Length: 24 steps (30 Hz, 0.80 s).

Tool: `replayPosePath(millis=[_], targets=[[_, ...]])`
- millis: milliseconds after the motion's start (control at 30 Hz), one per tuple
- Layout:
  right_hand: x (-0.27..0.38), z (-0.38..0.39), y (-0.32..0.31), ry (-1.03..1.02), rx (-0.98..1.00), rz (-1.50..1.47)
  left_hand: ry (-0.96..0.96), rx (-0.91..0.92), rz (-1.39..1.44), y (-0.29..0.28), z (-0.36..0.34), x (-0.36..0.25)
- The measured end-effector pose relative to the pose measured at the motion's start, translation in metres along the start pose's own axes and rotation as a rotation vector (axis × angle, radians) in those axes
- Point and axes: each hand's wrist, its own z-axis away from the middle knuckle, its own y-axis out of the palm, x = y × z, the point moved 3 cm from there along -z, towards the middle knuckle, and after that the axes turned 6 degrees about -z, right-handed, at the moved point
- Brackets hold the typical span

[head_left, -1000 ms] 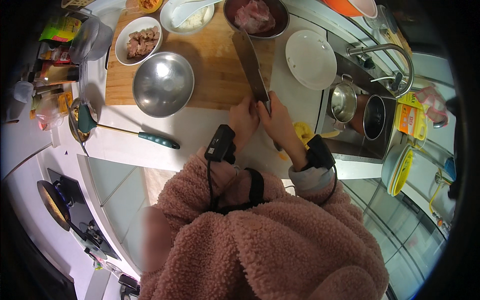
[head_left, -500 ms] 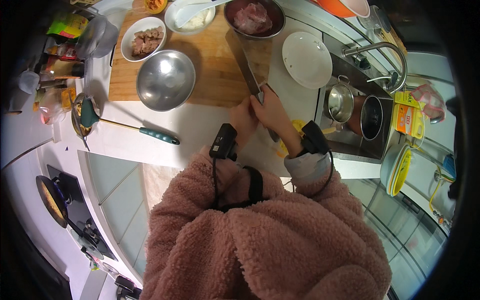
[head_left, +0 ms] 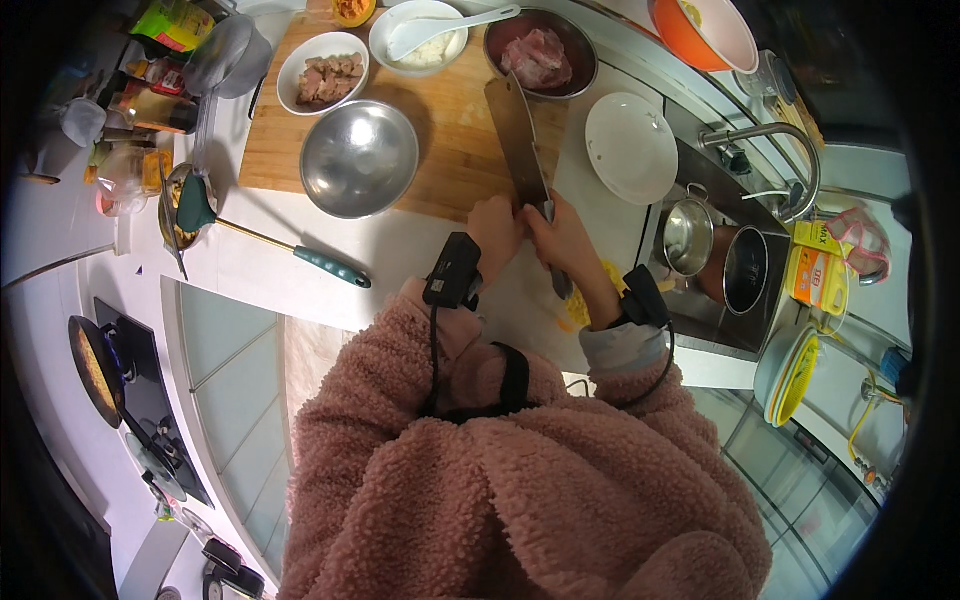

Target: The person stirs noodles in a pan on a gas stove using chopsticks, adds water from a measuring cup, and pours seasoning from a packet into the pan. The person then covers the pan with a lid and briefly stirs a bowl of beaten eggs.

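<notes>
Ahead, dark bowl [head_left: 497, 46] holds meat [head_left: 537, 58]; right fingers [head_left: 541, 226] grip knife [head_left: 517, 140], left fingers [head_left: 503, 217] unclear.

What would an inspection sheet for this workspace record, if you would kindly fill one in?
Surface: wooden board on a white counter.
Job's things: knife, blade over the board.
Clutter: metal bowl, green spatula, white plate; yellow pieces by the right forearm, kind unclear.
Hands: right hand grips the knife's handle; left hand close beside it, grip unclear.
Cables: black cable at each wrist device.
Surroundings: sink and tap to the right.
</notes>
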Motion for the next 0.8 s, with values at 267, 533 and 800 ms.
replayPosePath(millis=[267,533,800], targets=[[0.009,0.003,0.000,0.017,-0.003,0.050,0.022,0.094,0.071,0.002,0.018,-0.012],[0.015,0.005,-0.002,0.022,0.002,0.027,0.051,-0.001,0.187,0.011,0.014,0.011],[0.022,0.015,-0.007,0.010,0.006,0.003,-0.001,0.060,0.225,0.014,0.005,0.012]])
